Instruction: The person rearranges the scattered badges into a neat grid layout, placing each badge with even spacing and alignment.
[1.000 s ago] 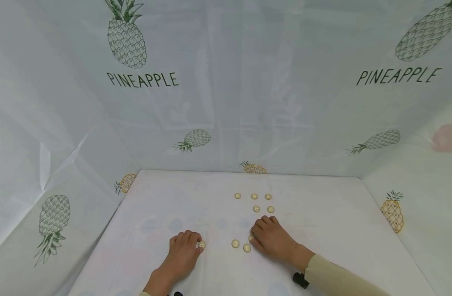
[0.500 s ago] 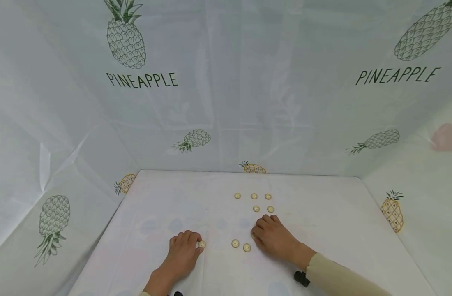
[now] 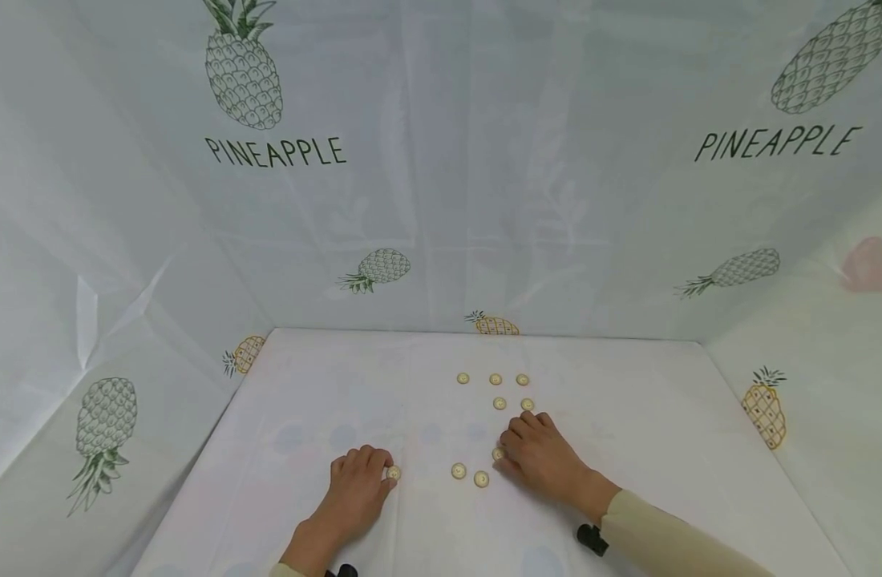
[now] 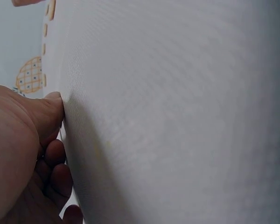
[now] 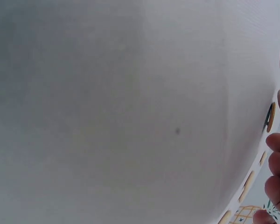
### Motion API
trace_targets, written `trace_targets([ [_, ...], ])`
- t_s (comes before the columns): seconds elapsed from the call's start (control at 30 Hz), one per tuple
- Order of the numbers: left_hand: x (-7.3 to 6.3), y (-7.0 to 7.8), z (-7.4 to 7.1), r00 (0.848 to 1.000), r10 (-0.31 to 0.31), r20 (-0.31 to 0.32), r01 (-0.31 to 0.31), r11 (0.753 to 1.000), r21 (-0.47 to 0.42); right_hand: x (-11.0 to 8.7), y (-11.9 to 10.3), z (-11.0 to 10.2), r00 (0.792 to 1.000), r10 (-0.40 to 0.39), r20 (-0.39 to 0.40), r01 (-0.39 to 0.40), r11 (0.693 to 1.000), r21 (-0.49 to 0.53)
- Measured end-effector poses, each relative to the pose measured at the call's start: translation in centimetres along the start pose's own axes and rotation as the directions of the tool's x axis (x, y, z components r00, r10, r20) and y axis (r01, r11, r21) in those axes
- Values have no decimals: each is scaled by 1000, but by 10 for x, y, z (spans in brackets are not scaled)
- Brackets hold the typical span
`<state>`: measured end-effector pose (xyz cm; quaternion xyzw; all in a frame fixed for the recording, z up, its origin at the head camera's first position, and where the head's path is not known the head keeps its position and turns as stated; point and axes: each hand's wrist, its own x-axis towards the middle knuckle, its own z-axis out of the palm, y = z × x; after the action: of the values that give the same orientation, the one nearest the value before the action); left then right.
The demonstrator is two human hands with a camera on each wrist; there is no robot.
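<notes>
In the head view my left hand (image 3: pixel 356 489) rests on the white tabletop and pinches a pale round button (image 3: pixel 394 474) between thumb and finger. The left wrist view shows that thumb (image 4: pixel 53 105) pressed near the cloth; the button is hidden there. My right hand (image 3: pixel 545 457) pinches another button (image 3: pixel 499 454) by its edges at the table surface. In the right wrist view this button (image 5: pixel 270 117) stands slightly tilted, with a dark shadow under it, between the thumb and a fingertip. Two loose buttons (image 3: pixel 459 471) (image 3: pixel 481 479) lie between the hands.
Beyond the right hand, three buttons (image 3: pixel 495 379) form a back row, with two more (image 3: pixel 499 403) in front of its right part. The white cloth-covered table (image 3: pixel 325 377) meets hanging sheets (image 3: pixel 441 200) printed with pineapples at the back and sides.
My right hand has shifted a little to the right and away from me, its button moving along. That button was mostly covered half a second ago and shows now. The left hand has stayed put.
</notes>
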<state>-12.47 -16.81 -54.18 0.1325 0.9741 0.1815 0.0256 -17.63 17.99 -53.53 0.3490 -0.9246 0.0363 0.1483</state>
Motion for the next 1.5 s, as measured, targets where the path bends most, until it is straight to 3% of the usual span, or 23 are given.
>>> trace_targets([
  [0.17,0,0,-1,1000,-8,10,8,1000,-8,4,-3,3,999,3,34,-3,1000,-12],
  [0.43,1,2,-2,1000,-1,-6,1,1000,-5,4,-3,1,999,17,47,-21,997,80],
  [0.57,1,1,-2,1000,7,-4,-7,1000,1,2,0,0,999,20,48,-22,999,44],
  [0.9,-1,3,-5,999,49,-25,-47,997,57,0,6,9,997,-73,3,73,996,-50],
  [1.17,-2,4,-4,995,92,-43,-86,989,116,2,7,10,997,-74,-10,73,997,-37],
  [1.5,-1,4,-4,997,72,-41,-68,993,91,6,8,4,997,-72,8,72,997,-6],
])
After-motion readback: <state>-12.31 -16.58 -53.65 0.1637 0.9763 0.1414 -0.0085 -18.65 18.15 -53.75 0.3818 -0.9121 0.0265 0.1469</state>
